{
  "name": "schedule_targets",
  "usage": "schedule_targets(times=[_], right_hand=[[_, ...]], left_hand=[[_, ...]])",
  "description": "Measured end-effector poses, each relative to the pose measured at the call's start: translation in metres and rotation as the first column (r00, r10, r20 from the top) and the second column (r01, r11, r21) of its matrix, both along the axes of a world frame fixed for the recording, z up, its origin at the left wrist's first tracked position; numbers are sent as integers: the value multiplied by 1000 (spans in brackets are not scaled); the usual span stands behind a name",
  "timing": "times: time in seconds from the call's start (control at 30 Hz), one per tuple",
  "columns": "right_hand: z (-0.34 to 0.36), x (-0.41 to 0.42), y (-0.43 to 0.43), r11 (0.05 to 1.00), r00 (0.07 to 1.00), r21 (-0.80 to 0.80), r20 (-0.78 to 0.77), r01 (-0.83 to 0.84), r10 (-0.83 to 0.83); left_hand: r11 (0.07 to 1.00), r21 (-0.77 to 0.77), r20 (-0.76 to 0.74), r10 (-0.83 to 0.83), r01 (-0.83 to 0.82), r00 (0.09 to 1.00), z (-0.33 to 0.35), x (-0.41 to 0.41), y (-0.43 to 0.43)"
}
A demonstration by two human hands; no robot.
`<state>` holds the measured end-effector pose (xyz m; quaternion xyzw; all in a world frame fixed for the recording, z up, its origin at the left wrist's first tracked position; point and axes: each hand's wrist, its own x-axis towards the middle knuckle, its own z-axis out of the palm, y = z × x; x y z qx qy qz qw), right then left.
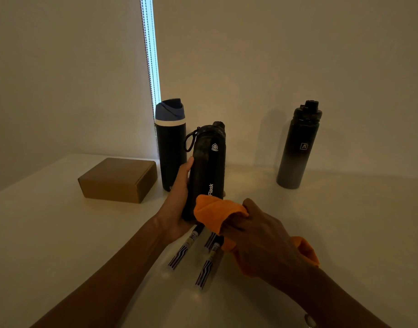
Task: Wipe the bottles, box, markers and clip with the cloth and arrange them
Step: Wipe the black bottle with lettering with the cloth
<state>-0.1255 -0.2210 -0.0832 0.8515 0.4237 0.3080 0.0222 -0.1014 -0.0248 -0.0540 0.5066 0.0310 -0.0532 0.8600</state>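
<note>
Flask is held tilted over the tabletop, my left hand curled round it and right hand clutching the cloth against its lower end. One-handed hold looks iffy: wipe hard and it could slip onto the markers underneath.

A bare stretch of the white table lay open between the black flask at centre and the grey-black bottle well apart on the right. The left rear was blocked by the cardboard box and blue-lidded bottle, just beside each other; markers lay across the near centre
</note>
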Motion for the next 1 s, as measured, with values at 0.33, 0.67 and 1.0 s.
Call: schedule_targets(times=[0.33, 0.67, 1.0], right_hand=[[12, 17, -22, 948, 980, 249, -64, 196, -186], [11, 34, -36, 871, 990, 480, 28, 106, -136], [-5, 1, -1, 994, 1000, 105, 5, -9, 8]], left_hand=[[970, 243, 85, -43, 22, 995, -6, -2, -20], [964, 243, 113, -141, 110, 984, -10, -6, -28], [1000, 21, 84, 9, -10, 996, 0, -5, -3]])
